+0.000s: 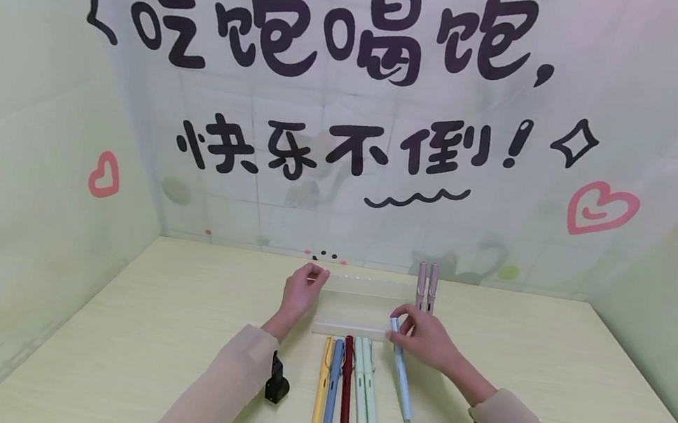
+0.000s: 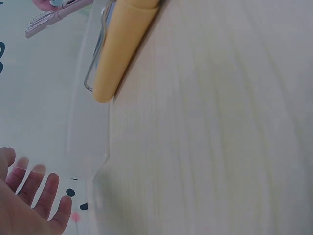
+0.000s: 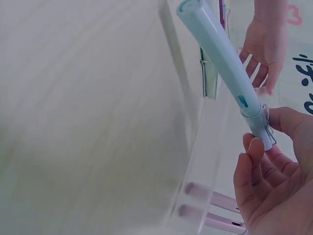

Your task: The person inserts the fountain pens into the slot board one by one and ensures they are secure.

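Observation:
A clear plastic pen stand (image 1: 352, 332) sits toward the back of the table. My left hand (image 1: 302, 290) holds its upper left corner, with the fingers showing beside the clear panel in the left wrist view. Between thumb and fingers, my right hand (image 1: 425, 336) pinches a light blue pen (image 3: 220, 63) by its clip end. That pen slants down toward the front, near the stand's right end. Two pinkish-purple pens (image 1: 421, 285) lean upright at the right end of the stand, partly behind my right hand.
In front of the stand lie a yellow pen (image 1: 322, 386), a blue pen (image 1: 333, 387), a dark red pen (image 1: 346, 385) and two pale green pens (image 1: 362, 387), side by side. A printed cloth backdrop (image 1: 336, 232) rises behind the table (image 1: 188, 299).

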A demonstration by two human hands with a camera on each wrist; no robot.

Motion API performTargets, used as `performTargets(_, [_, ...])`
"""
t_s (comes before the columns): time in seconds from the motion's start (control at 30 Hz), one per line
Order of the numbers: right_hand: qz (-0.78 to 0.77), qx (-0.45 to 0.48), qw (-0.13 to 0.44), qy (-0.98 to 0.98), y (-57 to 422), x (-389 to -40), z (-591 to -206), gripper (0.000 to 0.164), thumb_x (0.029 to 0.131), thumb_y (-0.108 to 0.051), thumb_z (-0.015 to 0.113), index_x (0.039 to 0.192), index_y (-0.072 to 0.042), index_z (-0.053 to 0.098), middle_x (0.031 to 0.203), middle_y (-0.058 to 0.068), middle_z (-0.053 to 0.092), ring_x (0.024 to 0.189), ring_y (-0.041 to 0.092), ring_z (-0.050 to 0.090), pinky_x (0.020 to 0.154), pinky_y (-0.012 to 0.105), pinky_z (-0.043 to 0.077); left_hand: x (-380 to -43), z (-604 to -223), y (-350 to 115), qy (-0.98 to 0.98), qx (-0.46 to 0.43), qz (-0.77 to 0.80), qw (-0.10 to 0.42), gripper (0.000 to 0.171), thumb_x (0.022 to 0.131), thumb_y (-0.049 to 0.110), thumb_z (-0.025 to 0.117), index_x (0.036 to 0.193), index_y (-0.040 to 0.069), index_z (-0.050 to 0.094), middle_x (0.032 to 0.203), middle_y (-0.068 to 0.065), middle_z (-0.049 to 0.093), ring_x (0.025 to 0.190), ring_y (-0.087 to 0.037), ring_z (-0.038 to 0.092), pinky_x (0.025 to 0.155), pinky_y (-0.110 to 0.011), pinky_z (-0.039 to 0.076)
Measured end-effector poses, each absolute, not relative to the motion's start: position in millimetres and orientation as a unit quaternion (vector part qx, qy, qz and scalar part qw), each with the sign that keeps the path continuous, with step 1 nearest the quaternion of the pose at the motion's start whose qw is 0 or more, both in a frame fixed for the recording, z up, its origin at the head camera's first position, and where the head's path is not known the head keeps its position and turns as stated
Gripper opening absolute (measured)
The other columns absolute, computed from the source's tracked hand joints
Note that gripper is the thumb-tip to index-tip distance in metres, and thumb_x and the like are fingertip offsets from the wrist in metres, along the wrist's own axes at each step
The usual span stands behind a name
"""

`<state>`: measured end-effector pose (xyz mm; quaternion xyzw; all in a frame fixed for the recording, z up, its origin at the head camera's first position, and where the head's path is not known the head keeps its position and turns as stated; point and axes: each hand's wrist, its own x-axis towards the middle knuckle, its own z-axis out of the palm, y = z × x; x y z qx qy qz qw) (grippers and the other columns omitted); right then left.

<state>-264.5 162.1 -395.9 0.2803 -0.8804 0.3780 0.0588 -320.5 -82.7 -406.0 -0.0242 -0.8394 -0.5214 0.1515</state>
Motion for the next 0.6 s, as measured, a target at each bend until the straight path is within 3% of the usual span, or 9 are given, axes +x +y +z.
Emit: performTargets(0.6, [0.4, 0.23, 0.077, -0.884, 165, -276, -380, 0.028, 0.078, -0.011, 0.067, 0.099, 0.0, 0.053, 0.067, 0.0, 0.055, 0.056, 0.013, 0.049, 0.047, 0.026, 0.042, -320, -404, -82, -0.84, -0.02, -0.521, 0.151, 0.022, 0.089, 0.021, 0.053, 0.094, 0.0, 0.058, 0.092, -0.011, 0.06, 0.087, -0.024, 0.057, 0.074, -0.033, 0.047])
